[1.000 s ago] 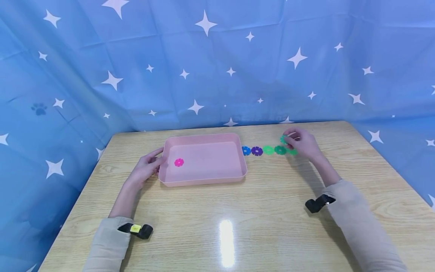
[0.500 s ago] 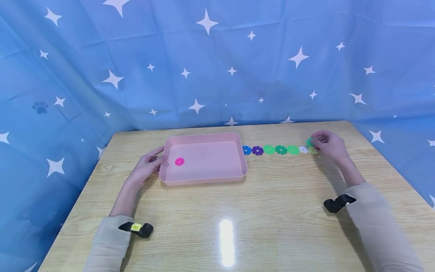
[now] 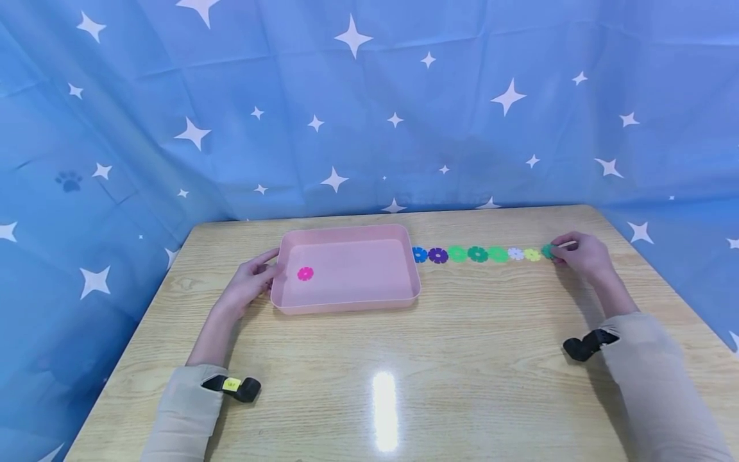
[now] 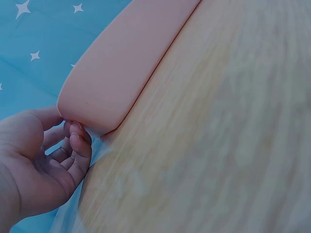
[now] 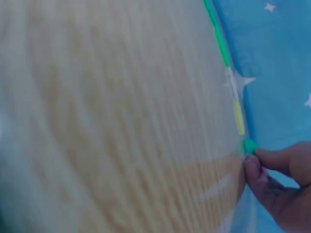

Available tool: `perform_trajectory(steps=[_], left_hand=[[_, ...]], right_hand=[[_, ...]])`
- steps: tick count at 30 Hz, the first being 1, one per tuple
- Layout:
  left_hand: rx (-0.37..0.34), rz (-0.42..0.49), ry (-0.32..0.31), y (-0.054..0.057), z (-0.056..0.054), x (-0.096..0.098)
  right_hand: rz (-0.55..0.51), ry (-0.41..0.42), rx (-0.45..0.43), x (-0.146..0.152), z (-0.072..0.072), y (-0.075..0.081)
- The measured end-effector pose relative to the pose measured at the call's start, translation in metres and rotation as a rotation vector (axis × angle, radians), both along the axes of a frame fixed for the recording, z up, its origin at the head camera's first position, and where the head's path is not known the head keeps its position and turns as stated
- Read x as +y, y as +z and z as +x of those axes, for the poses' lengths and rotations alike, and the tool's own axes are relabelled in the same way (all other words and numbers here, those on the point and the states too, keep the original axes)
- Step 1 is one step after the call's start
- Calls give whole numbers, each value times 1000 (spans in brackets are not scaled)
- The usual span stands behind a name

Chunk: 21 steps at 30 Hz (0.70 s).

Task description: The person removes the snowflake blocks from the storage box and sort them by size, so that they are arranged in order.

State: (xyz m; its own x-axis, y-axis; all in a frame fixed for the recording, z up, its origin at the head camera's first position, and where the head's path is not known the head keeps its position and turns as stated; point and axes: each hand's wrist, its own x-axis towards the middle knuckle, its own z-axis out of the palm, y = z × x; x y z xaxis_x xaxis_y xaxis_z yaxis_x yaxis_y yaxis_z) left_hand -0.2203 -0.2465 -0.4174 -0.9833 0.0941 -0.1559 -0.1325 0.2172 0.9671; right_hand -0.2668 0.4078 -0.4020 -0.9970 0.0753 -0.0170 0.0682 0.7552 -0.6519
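My right hand [image 3: 586, 253] pinches a green snowflake disc [image 3: 547, 251] between thumb and fingertips, at the right end of a row of discs. In the right wrist view the green disc [image 5: 250, 145] is at the fingertips, just beyond a yellow disc [image 5: 238, 117]. The row runs leftward through yellow [image 3: 532, 255], white [image 3: 516, 254], several greens [image 3: 477, 254], purple [image 3: 438, 255] and blue [image 3: 420, 255]. At the left, my left hand [image 3: 248, 285] holds the end wall of a pink tray [image 3: 346, 307], its fingers curled at the rim. Inside lies one pink disc [image 3: 305, 274].
The row lies on a wooden table [image 3: 462, 359], its blue end close against the tray's right wall. Behind the table hangs a blue curtain [image 3: 323, 77] with white stars. A bright reflection shows on the tabletop near the front.
My right hand has moved right along the row with the green disc and lowered it beside the yellow one, uncovering the white and yellow discs. The left hand and tray stay put.
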Motion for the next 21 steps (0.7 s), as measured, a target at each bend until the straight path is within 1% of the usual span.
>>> perform_trajectory(steps=[5, 13, 21], left_hand=[[1, 8, -5, 0, -2, 0], [11, 16, -10, 1, -2, 1], [9, 8, 0, 1, 1, 0]], right_hand=[[20, -11, -17, 2, 0, -1], [26, -14, -41, 4, -3, -3], [13, -8, -27, 1, -2, -1]])
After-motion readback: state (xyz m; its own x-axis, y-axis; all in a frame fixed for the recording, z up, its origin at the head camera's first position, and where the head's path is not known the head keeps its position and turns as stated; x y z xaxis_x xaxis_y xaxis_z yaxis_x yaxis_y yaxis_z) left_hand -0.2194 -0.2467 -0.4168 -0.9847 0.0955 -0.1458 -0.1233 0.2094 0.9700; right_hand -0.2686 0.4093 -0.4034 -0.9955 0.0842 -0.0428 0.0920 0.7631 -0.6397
